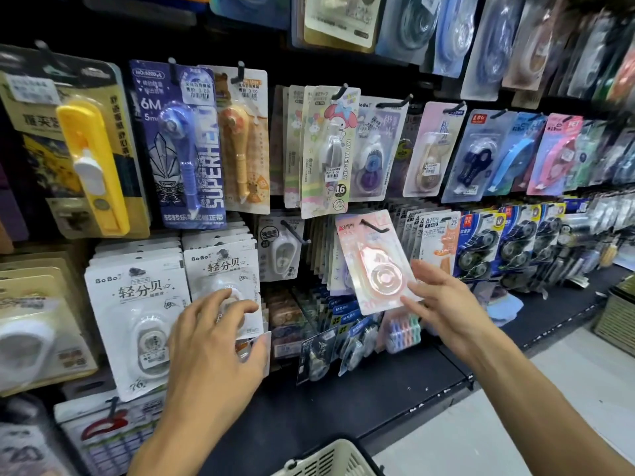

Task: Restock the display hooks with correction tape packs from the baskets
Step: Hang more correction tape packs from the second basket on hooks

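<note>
While it hangs on a black hook (374, 226), the pink pack (376, 261) looks shiny, with a round tape wheel inside. The right hand (443, 304) touches its side with straight, loose fingers. The left hand (214, 341) rests curled fingers on a white pack (223, 280). Many more packs crowd close around. A basket (330, 458) sits below.

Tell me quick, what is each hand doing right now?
Left hand: open, fingers resting on a white BoBo pack.
Right hand: open, fingertips touching the pink pack.
</note>
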Demonstrator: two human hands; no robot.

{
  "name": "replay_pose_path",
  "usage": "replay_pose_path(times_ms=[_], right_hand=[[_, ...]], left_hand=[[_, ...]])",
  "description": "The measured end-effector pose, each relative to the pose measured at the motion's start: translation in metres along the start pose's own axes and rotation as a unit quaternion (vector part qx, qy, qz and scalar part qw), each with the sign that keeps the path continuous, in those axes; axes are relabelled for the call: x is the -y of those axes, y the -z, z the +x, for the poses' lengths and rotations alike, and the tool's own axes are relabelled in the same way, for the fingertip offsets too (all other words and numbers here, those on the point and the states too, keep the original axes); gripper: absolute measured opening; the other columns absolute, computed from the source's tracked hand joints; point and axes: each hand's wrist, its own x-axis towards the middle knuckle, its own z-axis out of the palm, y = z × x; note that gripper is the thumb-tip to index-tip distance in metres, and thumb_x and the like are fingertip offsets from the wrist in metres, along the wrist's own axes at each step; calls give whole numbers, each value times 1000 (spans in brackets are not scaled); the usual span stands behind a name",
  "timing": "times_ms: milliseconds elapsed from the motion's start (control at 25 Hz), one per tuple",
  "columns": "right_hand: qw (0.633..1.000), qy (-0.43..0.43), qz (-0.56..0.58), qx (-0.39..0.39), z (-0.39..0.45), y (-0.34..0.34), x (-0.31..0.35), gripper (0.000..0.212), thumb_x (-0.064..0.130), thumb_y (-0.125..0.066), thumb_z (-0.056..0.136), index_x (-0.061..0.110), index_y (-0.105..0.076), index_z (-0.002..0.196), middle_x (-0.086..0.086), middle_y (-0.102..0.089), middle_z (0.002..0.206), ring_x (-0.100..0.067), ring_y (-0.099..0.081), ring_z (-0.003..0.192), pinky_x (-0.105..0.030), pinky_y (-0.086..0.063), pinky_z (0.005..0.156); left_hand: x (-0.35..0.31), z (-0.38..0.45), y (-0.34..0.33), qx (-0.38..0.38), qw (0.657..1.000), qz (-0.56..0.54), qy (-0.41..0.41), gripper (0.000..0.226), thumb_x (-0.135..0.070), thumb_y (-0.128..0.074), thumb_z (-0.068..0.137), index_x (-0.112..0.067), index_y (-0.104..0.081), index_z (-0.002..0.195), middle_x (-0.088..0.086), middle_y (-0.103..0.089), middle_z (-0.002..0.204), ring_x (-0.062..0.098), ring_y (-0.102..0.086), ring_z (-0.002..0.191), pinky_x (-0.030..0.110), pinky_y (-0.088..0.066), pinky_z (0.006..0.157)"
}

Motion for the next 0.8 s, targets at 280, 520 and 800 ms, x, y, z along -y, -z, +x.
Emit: replay_pose_path(times_ms=[280,520,800], right_hand=[[941,-39,-334,38,-10,-36,-53,29,9,-63,95,11,-65,124,-7,-68,103,-19,-61,86,-32,-48,70],[722,-21,-611,324,-81,-86,-224,28,18,-64,92,18,-68,120,-5,-71,111,-25,-64,100,-28,-49,85],[583,-234,-641,441,-170,-38,-414,40,24,-61,95,13,-58,134,-11,-60,139,-29,-58,123,-26,-48,98]], left_hand=[[26,-18,-16,228,970,-78,-41,21,-34,-65,94,-32,-62,114,-15,-66,102,11,-62,94,35,-52,83],[149,-153,-100,574,808,121,58,36,-35,-66,92,-25,-61,126,2,-66,126,24,-61,111,30,-49,90],[217,-251,-158,568,797,95,182,45,-34,-63,92,-28,-55,136,2,-60,139,24,-59,122,29,-46,91]])
